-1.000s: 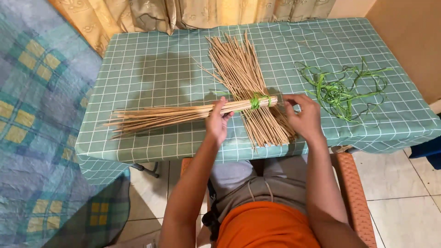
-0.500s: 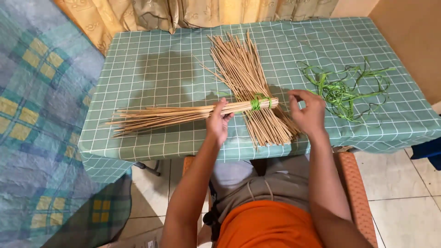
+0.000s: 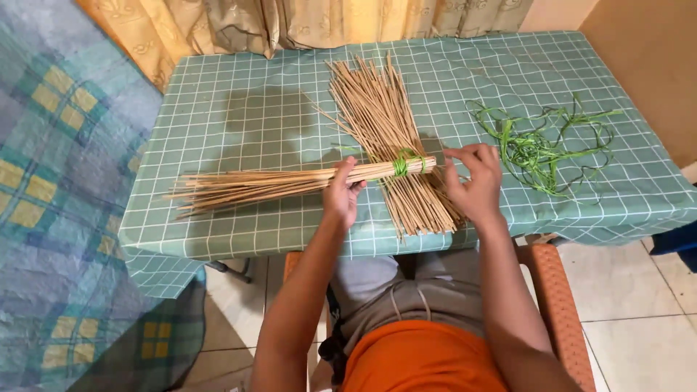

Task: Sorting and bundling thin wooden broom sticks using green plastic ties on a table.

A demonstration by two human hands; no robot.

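Observation:
A bundle of thin tan sticks (image 3: 276, 183) lies crosswise on the table, tied near its right end with a green strip (image 3: 401, 165). My left hand (image 3: 343, 193) grips this bundle just left of the tie. Under it lies a loose pile of the same sticks (image 3: 383, 123), fanning away from me. My right hand (image 3: 473, 181) hovers over the near right part of that pile, just right of the bundle's cut end, fingers curled and apart, holding nothing that I can see.
A heap of green strips (image 3: 543, 144) lies at the table's right. The table wears a green checked cloth (image 3: 239, 109). Curtains (image 3: 290, 22) hang behind it, a plaid blanket (image 3: 51, 189) lies to the left, and a wall (image 3: 646, 65) stands at the right.
My right hand has come off the bundle's tied end and shifted slightly right, fingers spread. My left hand keeps its hold on the bundle.

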